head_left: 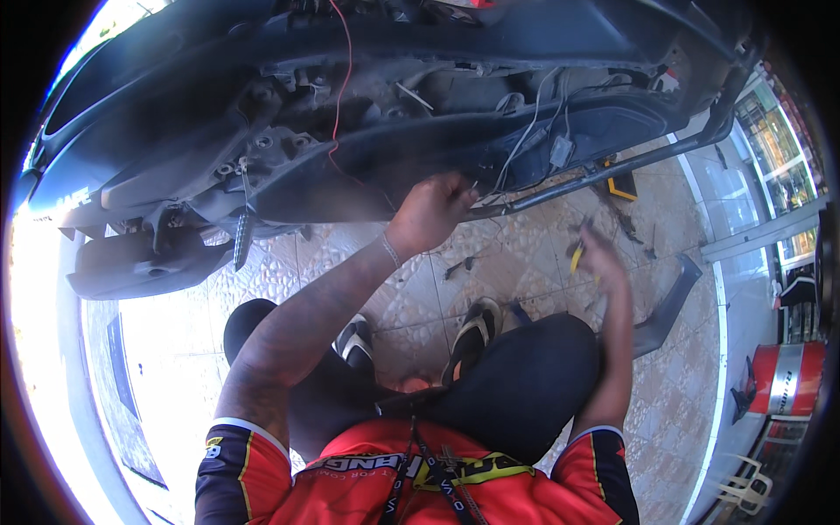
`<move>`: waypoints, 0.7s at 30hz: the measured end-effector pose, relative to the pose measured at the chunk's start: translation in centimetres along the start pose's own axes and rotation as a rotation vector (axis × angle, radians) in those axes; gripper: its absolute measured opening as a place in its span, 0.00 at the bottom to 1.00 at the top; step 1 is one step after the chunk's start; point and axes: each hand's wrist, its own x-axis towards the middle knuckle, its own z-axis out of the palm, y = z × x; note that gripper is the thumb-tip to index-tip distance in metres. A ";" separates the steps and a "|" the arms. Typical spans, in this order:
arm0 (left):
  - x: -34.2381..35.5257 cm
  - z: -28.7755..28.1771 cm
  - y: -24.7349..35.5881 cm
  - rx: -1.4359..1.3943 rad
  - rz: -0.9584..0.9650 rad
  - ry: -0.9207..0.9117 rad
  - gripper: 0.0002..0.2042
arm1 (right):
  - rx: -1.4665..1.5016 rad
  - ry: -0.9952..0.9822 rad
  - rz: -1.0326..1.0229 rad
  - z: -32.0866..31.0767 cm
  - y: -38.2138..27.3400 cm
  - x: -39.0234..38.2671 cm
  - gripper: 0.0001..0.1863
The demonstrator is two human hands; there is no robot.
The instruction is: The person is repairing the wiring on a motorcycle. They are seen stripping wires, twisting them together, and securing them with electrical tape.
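My left hand, fingers pinched on a thin wire, is at the lower edge of a dark scooter body with its inner parts exposed. My right hand, lower and to the right, grips yellow-handled pliers, partly hidden by the fingers. A red wire hangs down the body toward my left hand. Loose grey cables and a small connector lie in the recess above and right of my left hand, behind a black metal tube.
Under me is a tiled floor. A yellow-black object sits under the scooter. A long dark panel lies at my right. At the far right are a red drum, a white chair and glass shelving. My knees flank my feet.
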 end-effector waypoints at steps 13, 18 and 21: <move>-0.2 0.8 1.1 0.063 -0.055 -0.014 0.13 | -0.430 0.448 -0.510 5.0 8.2 2.1 0.26; 0.3 1.4 1.1 0.020 -0.097 -0.041 0.13 | -0.545 0.059 -1.024 6.9 -13.6 -3.8 0.21; 0.1 2.0 0.9 0.001 0.027 0.020 0.12 | -0.732 -0.010 -1.264 10.4 -18.9 -5.2 0.18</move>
